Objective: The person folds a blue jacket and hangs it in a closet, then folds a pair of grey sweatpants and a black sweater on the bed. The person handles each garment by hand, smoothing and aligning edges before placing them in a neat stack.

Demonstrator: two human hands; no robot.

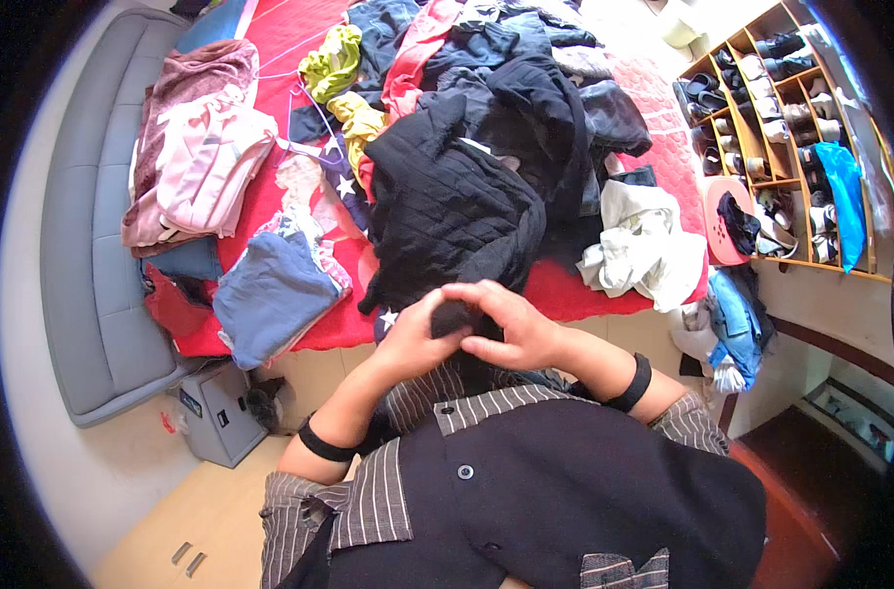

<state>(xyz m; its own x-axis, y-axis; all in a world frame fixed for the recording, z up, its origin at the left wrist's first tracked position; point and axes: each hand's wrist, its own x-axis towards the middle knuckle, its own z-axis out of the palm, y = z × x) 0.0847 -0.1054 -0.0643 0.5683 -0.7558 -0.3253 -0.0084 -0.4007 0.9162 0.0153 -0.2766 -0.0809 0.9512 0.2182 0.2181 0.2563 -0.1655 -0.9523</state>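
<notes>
My left hand [416,337] and my right hand [514,326] meet in front of my body, at the near edge of the bed. Their fingers curl around a small bunch of black cloth [453,317], and the fingertips come together above it. Whether this cloth is separate or part of a larger garment cannot be made out. Just beyond lies a large black quilted garment [457,211], spread over the pile. Under its near left side shows dark blue fabric with white stars [343,183].
On the red bedspread [555,294] are a folded blue garment [275,285], pink folded clothes [207,162], a white crumpled garment [643,236], yellow cloth [357,120] and a purple hanger [315,152]. A grey padded headboard [99,255] stands left, a wooden shoe rack [783,182] right.
</notes>
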